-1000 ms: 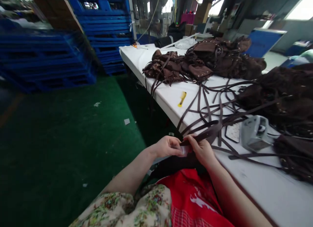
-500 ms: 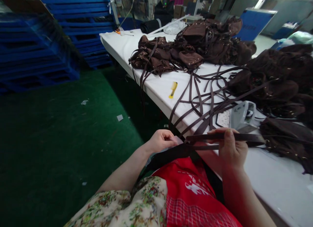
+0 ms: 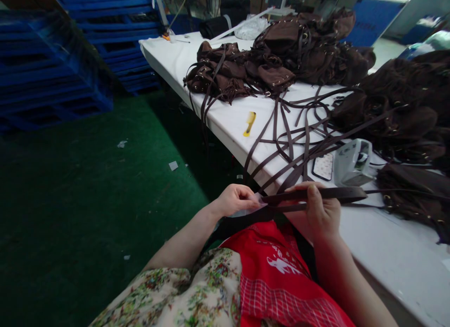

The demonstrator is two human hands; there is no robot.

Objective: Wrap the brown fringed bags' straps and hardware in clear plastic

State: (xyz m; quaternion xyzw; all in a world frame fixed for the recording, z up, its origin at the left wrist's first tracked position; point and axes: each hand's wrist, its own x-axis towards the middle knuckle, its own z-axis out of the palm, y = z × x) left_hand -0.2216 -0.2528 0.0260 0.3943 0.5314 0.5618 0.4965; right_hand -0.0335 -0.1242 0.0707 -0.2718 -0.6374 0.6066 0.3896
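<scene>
My left hand (image 3: 238, 200) is closed in a pinch on a small piece of clear plastic film (image 3: 259, 202) at the table's near edge. One end of a dark brown strap (image 3: 291, 195) meets the film by my left fingertips; whether the film wraps round it I cannot tell. My right hand (image 3: 323, 212) grips this strap, its thumb on top, and a folded loop sticks out to the right of the fingers. Further brown straps (image 3: 281, 165) trail over the white table just beyond my hands. A dark brown bag (image 3: 415, 186) lies to the right.
Piles of brown bags (image 3: 281, 41) cover the far and right parts of the white table (image 3: 225, 123). A grey-white device (image 3: 353, 163), a phone in a patterned case (image 3: 322, 166) and a yellow piece (image 3: 250, 124) lie nearer. Blue pallets (image 3: 45, 69) stand left on the green floor.
My right hand has moved slightly left with the strap, bringing its end against the film at my left fingertips. The view has shifted a little.
</scene>
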